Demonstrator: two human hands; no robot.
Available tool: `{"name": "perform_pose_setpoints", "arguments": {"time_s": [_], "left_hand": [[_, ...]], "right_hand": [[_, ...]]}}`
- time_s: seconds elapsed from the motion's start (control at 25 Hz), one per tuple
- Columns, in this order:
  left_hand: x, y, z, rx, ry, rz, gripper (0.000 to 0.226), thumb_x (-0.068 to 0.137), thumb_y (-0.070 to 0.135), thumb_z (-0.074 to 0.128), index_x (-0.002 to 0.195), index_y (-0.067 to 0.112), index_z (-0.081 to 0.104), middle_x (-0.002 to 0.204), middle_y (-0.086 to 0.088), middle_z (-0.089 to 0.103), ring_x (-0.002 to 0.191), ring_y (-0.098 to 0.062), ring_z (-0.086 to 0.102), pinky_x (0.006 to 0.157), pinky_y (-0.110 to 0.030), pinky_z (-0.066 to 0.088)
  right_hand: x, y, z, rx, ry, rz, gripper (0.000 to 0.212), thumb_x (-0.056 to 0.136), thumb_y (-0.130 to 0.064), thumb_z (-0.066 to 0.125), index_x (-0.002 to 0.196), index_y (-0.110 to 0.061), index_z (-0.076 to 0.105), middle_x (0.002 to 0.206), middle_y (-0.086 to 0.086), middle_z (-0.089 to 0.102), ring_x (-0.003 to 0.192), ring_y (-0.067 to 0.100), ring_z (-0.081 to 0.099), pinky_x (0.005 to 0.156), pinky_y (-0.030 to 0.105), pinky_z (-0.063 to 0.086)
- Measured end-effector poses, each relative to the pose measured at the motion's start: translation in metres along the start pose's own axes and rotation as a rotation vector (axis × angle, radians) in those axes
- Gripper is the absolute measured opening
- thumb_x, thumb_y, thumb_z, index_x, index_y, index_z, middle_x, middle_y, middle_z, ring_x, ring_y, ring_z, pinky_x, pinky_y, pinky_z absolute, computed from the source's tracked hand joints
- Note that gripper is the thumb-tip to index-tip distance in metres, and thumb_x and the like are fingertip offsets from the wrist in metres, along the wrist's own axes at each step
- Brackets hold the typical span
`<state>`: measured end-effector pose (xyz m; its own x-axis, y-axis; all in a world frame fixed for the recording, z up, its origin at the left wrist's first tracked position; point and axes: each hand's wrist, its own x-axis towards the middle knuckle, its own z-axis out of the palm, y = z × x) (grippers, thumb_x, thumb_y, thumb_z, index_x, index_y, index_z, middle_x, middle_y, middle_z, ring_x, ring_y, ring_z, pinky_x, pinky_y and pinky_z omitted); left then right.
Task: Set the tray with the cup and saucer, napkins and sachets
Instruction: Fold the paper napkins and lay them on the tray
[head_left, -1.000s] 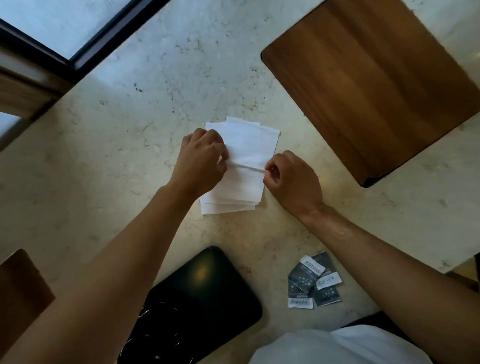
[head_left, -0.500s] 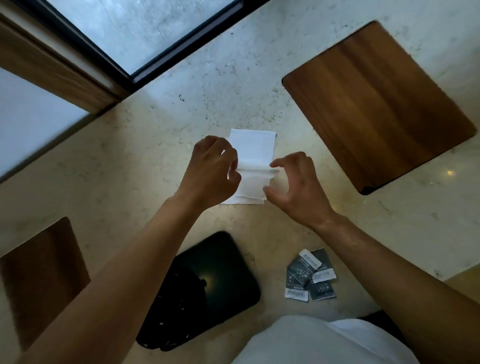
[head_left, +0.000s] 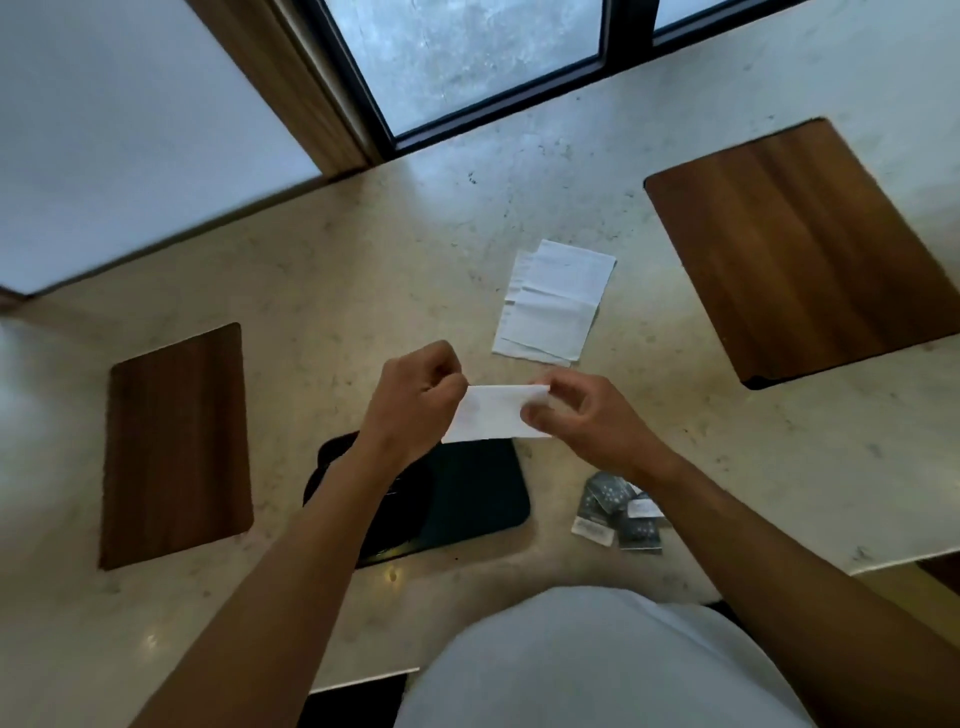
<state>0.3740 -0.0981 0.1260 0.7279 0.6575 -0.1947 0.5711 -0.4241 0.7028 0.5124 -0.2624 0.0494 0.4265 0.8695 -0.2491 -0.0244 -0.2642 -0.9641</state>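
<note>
A pale stone table (head_left: 363, 291) carries two wooden boards (head_left: 795, 249), a dark tray (head_left: 478, 493), a napkin stack (head_left: 556, 301) and sachets (head_left: 618, 512). Above the tray's far edge, the left hand (head_left: 410, 405) and right hand (head_left: 587, 421) pinch one napkin (head_left: 493, 415), seemingly folded, by its ends

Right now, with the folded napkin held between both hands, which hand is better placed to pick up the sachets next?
Probably the right hand. The sachets lie on the counter just below its wrist, right of the dark tray. The left hand would have to cross over, and it could hold the napkin alone.
</note>
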Motion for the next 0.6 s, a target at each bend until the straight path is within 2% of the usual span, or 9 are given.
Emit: {"name": "perform_pose_setpoints", "arguments": {"time_s": [0.04,0.12,0.2,0.28,0.36,0.48,0.52,0.6], "left_hand": [[-0.007,-0.007,0.001,-0.038,0.004,-0.066,0.013,0.076,0.022,0.046,0.064,0.019,0.052,0.062,0.002,0.056,0.059,-0.017,0.050,0.055,-0.031,0.037],[-0.017,-0.020,0.002,-0.150,0.005,-0.221,0.014,0.077,0.026,0.046,0.068,0.019,0.054,0.067,0.004,0.055,0.064,-0.013,0.049,0.062,-0.030,0.039],[-0.021,-0.029,0.002,-0.289,-0.037,-0.380,0.021,0.077,0.033,0.048,0.080,0.017,0.062,0.082,0.001,0.062,0.079,-0.019,0.056,0.074,-0.040,0.047],[-0.026,-0.043,-0.001,-0.359,-0.074,-0.480,0.031,0.077,0.042,0.056,0.094,0.019,0.068,0.098,0.001,0.067,0.093,-0.021,0.063,0.083,-0.046,0.055],[-0.027,-0.060,-0.002,-0.235,-0.116,-0.428,0.034,0.080,0.043,0.069,0.105,0.021,0.071,0.107,0.002,0.070,0.098,-0.016,0.066,0.084,-0.038,0.059],[-0.021,-0.084,0.001,0.020,-0.152,-0.289,0.027,0.085,0.024,0.073,0.110,0.017,0.075,0.108,0.001,0.073,0.093,-0.009,0.065,0.074,-0.019,0.051],[-0.017,-0.089,0.004,0.060,-0.156,-0.275,0.022,0.085,0.020,0.071,0.107,0.016,0.076,0.105,0.001,0.074,0.090,-0.008,0.065,0.071,-0.018,0.050],[-0.009,-0.097,0.008,0.134,-0.178,-0.264,0.015,0.087,0.018,0.069,0.099,0.016,0.077,0.099,0.001,0.074,0.086,-0.011,0.066,0.073,-0.027,0.056]], "right_hand": [[-0.003,0.001,0.009,0.074,0.003,0.038,0.012,0.093,-0.019,0.073,0.103,-0.014,0.073,0.101,0.001,0.077,0.095,0.016,0.072,0.086,0.031,0.057],[-0.005,0.005,0.027,0.156,0.000,0.103,0.013,0.094,-0.018,0.071,0.107,-0.014,0.074,0.103,0.005,0.078,0.095,0.022,0.073,0.085,0.037,0.059],[-0.006,0.013,0.040,0.215,-0.008,0.220,0.012,0.095,-0.020,0.070,0.106,-0.018,0.074,0.106,0.004,0.077,0.097,0.025,0.074,0.082,0.044,0.063],[-0.005,0.020,0.054,0.265,0.007,0.350,0.009,0.094,-0.020,0.071,0.103,-0.020,0.073,0.107,0.005,0.076,0.094,0.024,0.075,0.073,0.047,0.065],[-0.003,0.028,0.062,0.237,0.061,0.416,0.005,0.093,-0.018,0.072,0.097,-0.020,0.073,0.103,0.006,0.076,0.085,0.021,0.076,0.066,0.044,0.065],[0.001,0.037,0.074,0.170,0.100,0.464,0.002,0.093,-0.017,0.071,0.094,-0.018,0.073,0.098,0.005,0.074,0.084,0.022,0.074,0.062,0.043,0.065],[0.003,0.040,0.077,0.146,0.108,0.483,0.004,0.093,-0.017,0.071,0.096,-0.015,0.072,0.099,0.006,0.073,0.086,0.024,0.073,0.063,0.044,0.065],[0.007,0.045,0.085,0.069,0.129,0.517,0.012,0.094,-0.019,0.070,0.101,-0.009,0.072,0.101,0.009,0.072,0.089,0.027,0.072,0.063,0.044,0.065]]}}
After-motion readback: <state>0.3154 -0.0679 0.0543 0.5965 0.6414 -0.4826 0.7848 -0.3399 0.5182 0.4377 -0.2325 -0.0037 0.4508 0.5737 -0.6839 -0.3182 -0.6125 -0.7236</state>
